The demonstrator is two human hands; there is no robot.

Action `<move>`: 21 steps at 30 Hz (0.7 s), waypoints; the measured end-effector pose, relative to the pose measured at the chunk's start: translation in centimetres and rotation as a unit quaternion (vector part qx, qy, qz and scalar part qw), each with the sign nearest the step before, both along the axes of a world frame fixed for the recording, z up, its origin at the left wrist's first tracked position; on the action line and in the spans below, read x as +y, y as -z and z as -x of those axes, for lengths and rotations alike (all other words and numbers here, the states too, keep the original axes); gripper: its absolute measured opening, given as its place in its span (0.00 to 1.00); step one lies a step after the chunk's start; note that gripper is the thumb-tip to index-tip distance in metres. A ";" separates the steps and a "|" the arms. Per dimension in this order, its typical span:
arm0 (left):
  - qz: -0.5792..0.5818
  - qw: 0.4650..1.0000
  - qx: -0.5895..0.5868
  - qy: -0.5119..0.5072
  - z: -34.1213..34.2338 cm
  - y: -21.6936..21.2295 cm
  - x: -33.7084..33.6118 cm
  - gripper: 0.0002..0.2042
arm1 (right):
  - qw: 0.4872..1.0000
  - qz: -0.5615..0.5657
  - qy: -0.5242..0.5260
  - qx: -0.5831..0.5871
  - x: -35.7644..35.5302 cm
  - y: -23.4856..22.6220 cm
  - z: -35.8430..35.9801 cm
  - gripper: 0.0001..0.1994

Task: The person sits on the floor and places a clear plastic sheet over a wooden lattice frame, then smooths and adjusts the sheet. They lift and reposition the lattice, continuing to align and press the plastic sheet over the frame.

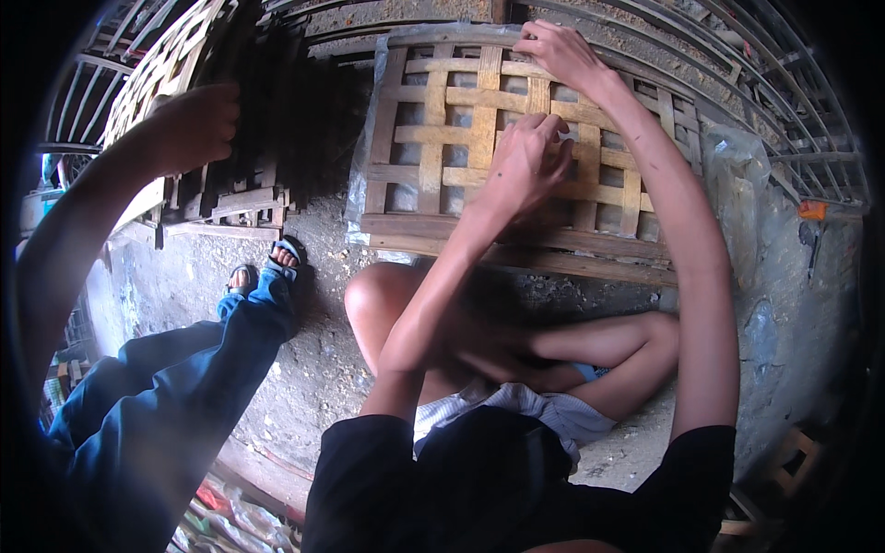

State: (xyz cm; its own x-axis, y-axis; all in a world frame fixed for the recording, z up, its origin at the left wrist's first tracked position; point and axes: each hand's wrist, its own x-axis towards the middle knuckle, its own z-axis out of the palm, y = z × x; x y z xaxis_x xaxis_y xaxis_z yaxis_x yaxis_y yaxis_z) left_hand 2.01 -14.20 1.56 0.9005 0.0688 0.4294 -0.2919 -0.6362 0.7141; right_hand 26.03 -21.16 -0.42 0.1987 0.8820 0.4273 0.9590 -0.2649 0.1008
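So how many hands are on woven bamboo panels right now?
3. The left hand rests at the middle of the near panel, the right hand grips its top edge, and a co-worker's hand holds the far-left panel.

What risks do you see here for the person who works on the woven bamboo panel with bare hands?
1. Both bare hands press on rough strips: the left hand mid-panel, the right hand at the top edge of the woven panel. Splinters seem possible.
2. The bare knees lie on gritty ground under the panel's lower edge; scraping is likely if it slips.
3. A co-worker's arm works close by, so bumping could happen.
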 end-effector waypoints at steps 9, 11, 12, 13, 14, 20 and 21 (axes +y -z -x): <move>-0.014 1.000 0.005 -0.011 0.0 -0.2 0.0 0.07 | 0.995 -0.059 0.028 -0.078 1.0 2.0 0.4 0.04; -0.008 1.000 0.007 -0.010 0.1 -0.3 0.0 0.07 | 0.988 -0.107 0.049 -0.098 1.1 1.8 0.8 0.01; 0.001 1.000 0.006 -0.006 0.0 -0.2 0.0 0.06 | 0.990 -0.116 0.059 -0.044 0.9 1.5 1.1 0.01; 0.012 1.000 0.005 -0.002 -0.1 -0.1 0.0 0.06 | 0.990 -0.125 0.069 0.010 0.3 1.1 1.5 0.02; 0.014 1.000 0.002 -0.001 -0.1 0.1 0.2 0.06 | 0.986 -0.134 0.077 0.066 0.0 1.1 2.0 0.03; 0.018 1.000 -0.009 -0.021 0.7 0.0 1.9 0.07 | 0.879 -0.366 0.168 0.255 -11.6 1.5 11.2 0.07; 0.002 1.000 -0.012 -0.021 0.7 -0.1 1.9 0.07 | 0.869 -0.368 0.228 0.241 -16.2 1.7 13.3 0.08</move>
State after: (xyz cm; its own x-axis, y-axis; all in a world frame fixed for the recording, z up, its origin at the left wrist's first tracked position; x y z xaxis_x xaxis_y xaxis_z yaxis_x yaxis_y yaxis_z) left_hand 1.32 -12.33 1.70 0.8861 0.1082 0.4506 -0.2821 -0.6456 0.7097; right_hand 12.73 -37.37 -2.17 0.7675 0.1879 0.6129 0.6219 -0.4505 -0.6406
